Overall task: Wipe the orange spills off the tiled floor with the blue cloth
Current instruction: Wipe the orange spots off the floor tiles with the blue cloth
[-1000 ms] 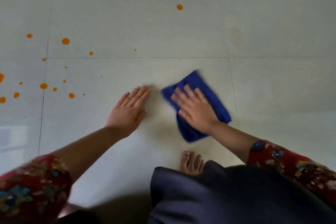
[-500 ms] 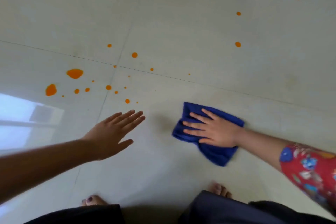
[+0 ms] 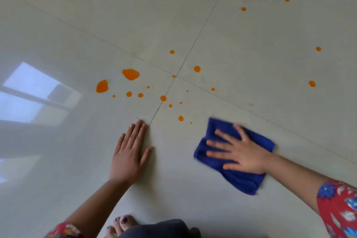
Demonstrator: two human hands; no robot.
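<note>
I'm pressing my right hand (image 3: 238,150) flat, fingers spread, on the folded blue microfibre cloth (image 3: 234,155); nearest orange liquid drops (image 3: 180,118) are sitting just up-left of it. Left hand (image 3: 129,155) is resting open on the glossy beige tiled floor (image 3: 270,63).

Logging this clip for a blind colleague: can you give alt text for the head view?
A right hand presses a blue cloth flat on a pale tiled floor, just short of scattered orange spills. The left hand lies flat on the floor beside it.
</note>
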